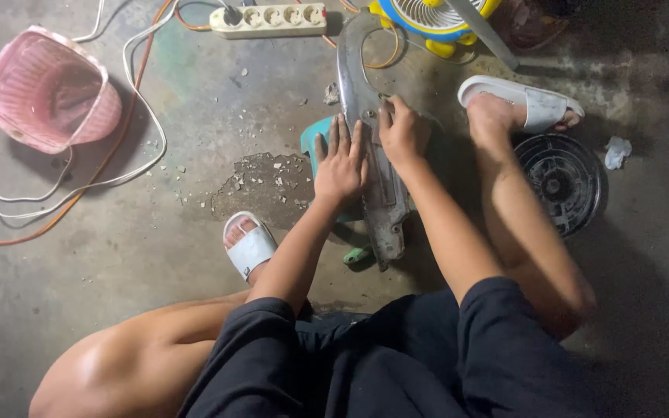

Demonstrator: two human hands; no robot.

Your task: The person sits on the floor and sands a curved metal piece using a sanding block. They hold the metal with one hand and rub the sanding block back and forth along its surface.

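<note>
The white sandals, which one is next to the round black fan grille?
The sandal on the person's right foot, just above the black grille. The other sandal lies beside the left forearm, far from the grille.

Bare concrete floor (156, 255) lay open left of the left hand (341, 166), scattered only with small chips. Farther left, white and orange cables (129, 116) looped across it beside a pink basket (48, 89). Ahead, a power strip (269, 21) and a yellow fan (435, 19) blocked the far edge. Right of the right hand (404, 131), a sandalled foot (520, 108) and a round black grille (563, 182) closed the way. The gap between both hands was filled by the metal part (369, 108).
</note>
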